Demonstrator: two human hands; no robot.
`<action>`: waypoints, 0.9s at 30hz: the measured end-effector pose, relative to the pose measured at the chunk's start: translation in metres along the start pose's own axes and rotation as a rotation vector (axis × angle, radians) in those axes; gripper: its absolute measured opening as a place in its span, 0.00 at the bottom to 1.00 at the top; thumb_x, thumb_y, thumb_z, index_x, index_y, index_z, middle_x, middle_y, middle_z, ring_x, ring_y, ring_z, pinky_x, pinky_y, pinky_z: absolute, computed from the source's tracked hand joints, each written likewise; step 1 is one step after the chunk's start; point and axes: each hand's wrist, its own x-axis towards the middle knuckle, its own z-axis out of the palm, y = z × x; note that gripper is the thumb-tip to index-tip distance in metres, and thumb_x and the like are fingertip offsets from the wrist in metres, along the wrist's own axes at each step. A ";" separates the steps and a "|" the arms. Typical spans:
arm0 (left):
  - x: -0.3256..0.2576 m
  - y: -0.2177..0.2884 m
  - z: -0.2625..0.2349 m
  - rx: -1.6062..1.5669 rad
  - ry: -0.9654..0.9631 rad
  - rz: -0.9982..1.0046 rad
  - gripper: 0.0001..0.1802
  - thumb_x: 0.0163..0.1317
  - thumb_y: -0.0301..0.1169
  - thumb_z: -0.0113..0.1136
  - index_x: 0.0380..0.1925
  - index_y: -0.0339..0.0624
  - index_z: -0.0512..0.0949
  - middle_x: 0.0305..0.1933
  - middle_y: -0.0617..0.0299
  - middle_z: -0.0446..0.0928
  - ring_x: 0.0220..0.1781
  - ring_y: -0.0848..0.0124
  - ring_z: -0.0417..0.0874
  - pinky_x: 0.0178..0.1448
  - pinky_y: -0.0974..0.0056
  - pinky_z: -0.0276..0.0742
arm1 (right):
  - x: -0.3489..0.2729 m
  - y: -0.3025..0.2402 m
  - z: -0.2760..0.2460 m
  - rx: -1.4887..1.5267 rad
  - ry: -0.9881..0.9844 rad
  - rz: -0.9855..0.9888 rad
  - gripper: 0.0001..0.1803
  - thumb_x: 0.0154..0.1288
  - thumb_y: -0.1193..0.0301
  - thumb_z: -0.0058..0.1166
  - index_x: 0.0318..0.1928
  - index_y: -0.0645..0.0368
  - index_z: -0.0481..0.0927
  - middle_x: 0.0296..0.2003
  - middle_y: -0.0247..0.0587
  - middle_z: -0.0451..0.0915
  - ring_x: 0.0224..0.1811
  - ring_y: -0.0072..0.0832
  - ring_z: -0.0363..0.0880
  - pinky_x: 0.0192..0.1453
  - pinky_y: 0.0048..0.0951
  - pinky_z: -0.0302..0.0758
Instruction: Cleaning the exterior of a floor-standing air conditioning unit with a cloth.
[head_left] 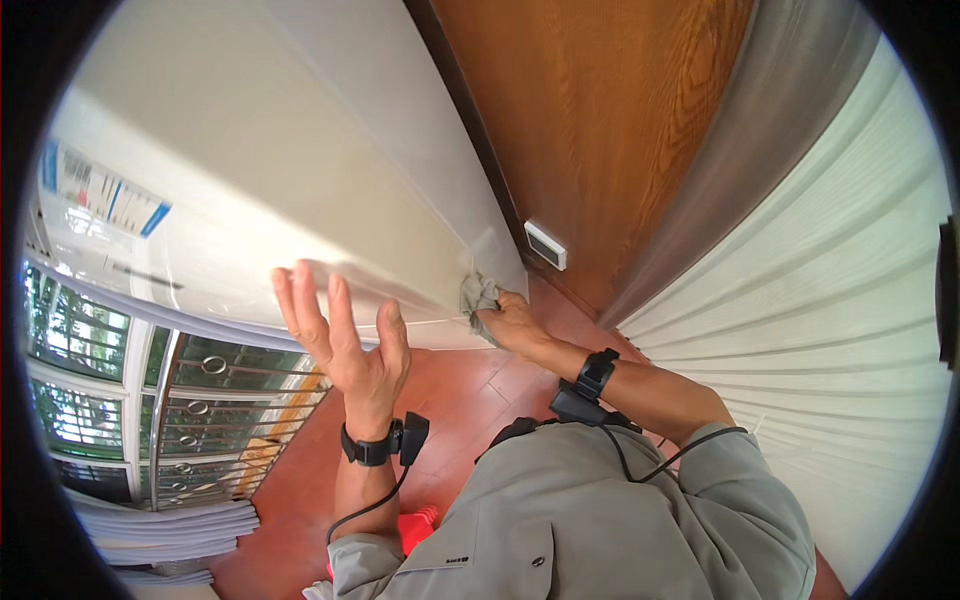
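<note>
Right hand clamps crumpled grey cloth against far lower corner of tall white appliance panel; left hand nearer, fingers spread, empty.

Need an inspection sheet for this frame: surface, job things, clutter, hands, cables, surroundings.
Surface: pale glossy wall panel, sticker near its upper left.
Job things: grey cloth pressed low on the panel.
Clutter: red object on the floor, partly hidden.
Hands: right hand in a grip on the cloth; left hand open, raised, holding nothing.
Cables: black cable from the left wrist device.
Surroundings: wooden door, barred window, red tiled floor.
</note>
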 end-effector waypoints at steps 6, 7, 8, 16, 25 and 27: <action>-0.104 0.029 -0.041 -0.336 -0.268 -0.518 0.31 0.60 0.25 0.65 0.64 0.34 0.70 0.65 0.43 0.72 0.69 0.49 0.71 0.70 0.49 0.65 | -0.052 -0.043 0.006 0.345 0.006 0.082 0.10 0.64 0.79 0.50 0.44 0.62 0.82 0.37 0.35 0.83 0.38 0.24 0.81 0.44 0.28 0.78; -0.126 0.036 -0.038 -0.439 -0.358 -0.638 0.31 0.60 0.26 0.65 0.64 0.34 0.70 0.65 0.43 0.72 0.68 0.50 0.71 0.70 0.51 0.66 | -0.055 -0.043 0.005 0.389 0.047 0.082 0.11 0.65 0.80 0.49 0.44 0.62 0.82 0.37 0.34 0.83 0.38 0.23 0.81 0.44 0.27 0.79; -0.152 0.041 -0.036 -0.557 -0.425 -0.772 0.32 0.61 0.28 0.65 0.65 0.34 0.68 0.65 0.43 0.72 0.68 0.50 0.72 0.69 0.52 0.68 | -0.061 -0.052 0.005 0.369 0.028 0.098 0.11 0.65 0.80 0.49 0.44 0.62 0.82 0.37 0.34 0.83 0.38 0.23 0.81 0.44 0.27 0.79; -0.215 0.076 -0.023 -1.323 -0.430 -1.514 0.35 0.75 0.42 0.52 0.75 0.43 0.54 0.70 0.53 0.67 0.69 0.65 0.71 0.62 0.61 0.76 | -0.117 -0.045 0.011 0.599 -0.074 0.059 0.19 0.71 0.79 0.39 0.60 0.68 0.71 0.57 0.46 0.78 0.61 0.35 0.77 0.66 0.40 0.74; -0.239 0.108 -0.001 -2.090 0.036 -1.952 0.27 0.75 0.52 0.44 0.64 0.46 0.69 0.63 0.61 0.74 0.64 0.65 0.75 0.67 0.54 0.74 | -0.148 -0.034 0.050 -0.307 -0.258 -0.128 0.31 0.64 0.74 0.51 0.67 0.70 0.66 0.60 0.49 0.76 0.60 0.36 0.76 0.63 0.34 0.72; -0.252 0.107 0.004 -2.008 0.166 -1.954 0.25 0.75 0.50 0.46 0.62 0.46 0.71 0.62 0.60 0.75 0.62 0.65 0.77 0.64 0.55 0.77 | -0.149 -0.052 0.045 -0.690 -0.450 -0.254 0.33 0.64 0.70 0.55 0.68 0.70 0.65 0.61 0.56 0.73 0.62 0.42 0.75 0.66 0.36 0.70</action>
